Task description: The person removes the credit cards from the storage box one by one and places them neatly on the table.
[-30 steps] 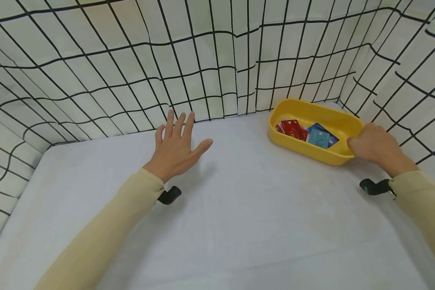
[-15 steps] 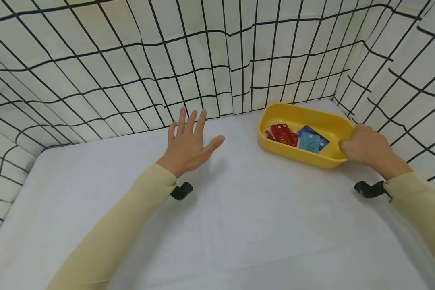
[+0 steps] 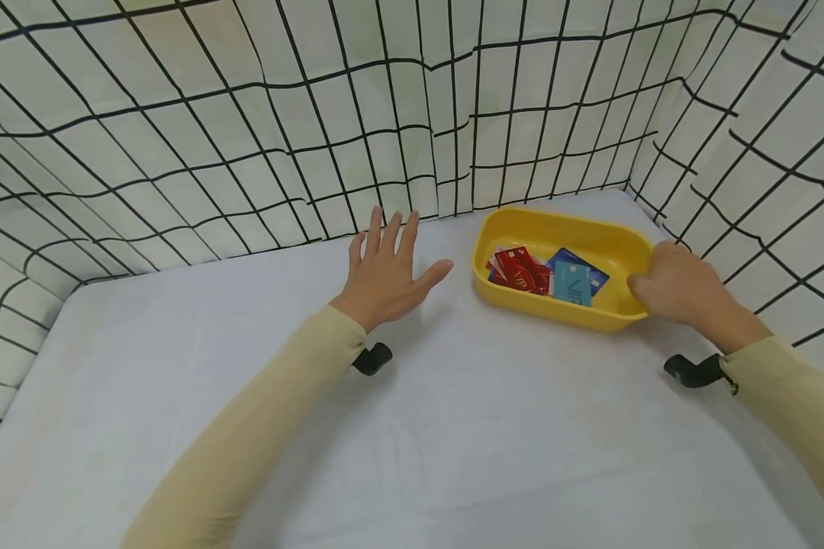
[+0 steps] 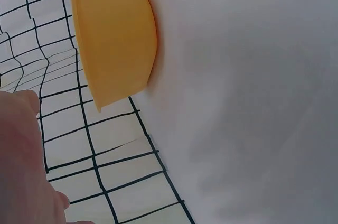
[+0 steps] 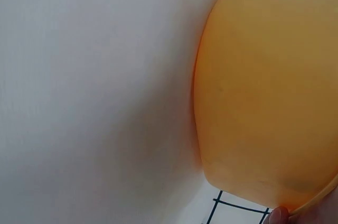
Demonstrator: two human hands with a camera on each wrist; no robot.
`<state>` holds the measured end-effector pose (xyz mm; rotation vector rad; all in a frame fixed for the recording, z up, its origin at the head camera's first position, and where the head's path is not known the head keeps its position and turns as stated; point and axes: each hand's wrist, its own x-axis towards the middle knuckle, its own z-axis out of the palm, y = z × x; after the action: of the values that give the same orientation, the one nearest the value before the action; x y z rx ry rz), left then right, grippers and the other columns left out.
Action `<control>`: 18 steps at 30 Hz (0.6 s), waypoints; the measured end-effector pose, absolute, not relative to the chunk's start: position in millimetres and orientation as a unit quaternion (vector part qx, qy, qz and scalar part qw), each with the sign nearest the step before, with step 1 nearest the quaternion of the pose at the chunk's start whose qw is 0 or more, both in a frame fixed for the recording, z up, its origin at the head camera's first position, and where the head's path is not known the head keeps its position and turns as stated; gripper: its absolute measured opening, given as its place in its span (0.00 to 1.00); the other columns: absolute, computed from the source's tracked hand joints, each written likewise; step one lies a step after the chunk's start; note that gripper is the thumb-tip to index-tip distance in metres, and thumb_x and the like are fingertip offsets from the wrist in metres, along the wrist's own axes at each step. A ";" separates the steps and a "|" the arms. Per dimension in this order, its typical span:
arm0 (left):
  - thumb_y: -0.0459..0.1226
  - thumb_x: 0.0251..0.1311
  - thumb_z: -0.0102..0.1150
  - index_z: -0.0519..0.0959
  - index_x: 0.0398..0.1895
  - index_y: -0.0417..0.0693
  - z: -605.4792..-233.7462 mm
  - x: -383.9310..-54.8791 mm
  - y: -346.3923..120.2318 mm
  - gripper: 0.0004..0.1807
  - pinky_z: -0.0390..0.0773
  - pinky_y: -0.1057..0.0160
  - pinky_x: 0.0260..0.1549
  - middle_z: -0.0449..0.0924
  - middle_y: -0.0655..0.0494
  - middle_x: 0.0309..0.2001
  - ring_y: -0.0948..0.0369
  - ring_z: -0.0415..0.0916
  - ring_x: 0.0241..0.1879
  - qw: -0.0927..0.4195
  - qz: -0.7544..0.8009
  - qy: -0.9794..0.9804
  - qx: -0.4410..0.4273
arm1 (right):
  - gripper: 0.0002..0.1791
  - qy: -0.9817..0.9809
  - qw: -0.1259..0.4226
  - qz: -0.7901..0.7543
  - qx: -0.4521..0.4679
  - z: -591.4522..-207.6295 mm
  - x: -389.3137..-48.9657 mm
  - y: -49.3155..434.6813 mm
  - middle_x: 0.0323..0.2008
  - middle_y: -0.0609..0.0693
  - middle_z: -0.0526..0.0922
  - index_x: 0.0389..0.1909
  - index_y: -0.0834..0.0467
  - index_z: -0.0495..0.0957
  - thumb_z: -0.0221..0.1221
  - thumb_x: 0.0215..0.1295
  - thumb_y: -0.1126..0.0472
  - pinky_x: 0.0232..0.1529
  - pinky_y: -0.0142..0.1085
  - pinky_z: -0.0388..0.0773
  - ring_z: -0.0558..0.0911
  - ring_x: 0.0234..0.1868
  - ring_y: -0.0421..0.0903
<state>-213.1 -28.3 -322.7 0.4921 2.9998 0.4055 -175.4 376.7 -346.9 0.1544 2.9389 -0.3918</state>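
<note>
A yellow plastic basket with rounded ends stands near the back right of the white surface. Inside it lie several cards: red cards at its left, a teal card and a dark blue card beside them. My right hand grips the basket's right end, thumb over the rim; in the right wrist view a fingertip shows at the rim. My left hand hovers left of the basket, fingers spread and straight, holding nothing. The left wrist view shows the basket's outer wall beyond that hand.
A black wire grid with white sheeting behind it rises along the back, left and right edges of the white-covered table. A small black wrist mount hangs under the left sleeve, another mount under the right.
The basket, with my right hand gripping it, has shifted left and slightly nearer. My left hand has moved right toward the basket. The view has turned a little to the right.
</note>
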 end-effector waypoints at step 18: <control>0.73 0.69 0.32 0.34 0.85 0.59 -340.2 -221.7 22.5 0.51 0.36 0.40 0.83 0.37 0.51 0.86 0.49 0.20 0.86 0.062 0.154 0.967 0.194 | 0.26 0.988 0.087 -0.121 0.036 -347.4 -164.5 361.5 0.35 0.64 0.71 0.51 0.76 0.66 0.47 0.70 0.53 0.29 0.41 0.69 0.72 0.32 0.56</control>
<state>-221.7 22.5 -340.2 0.5867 2.9222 0.4648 -164.5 361.5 -347.4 0.1065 2.9441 -0.3598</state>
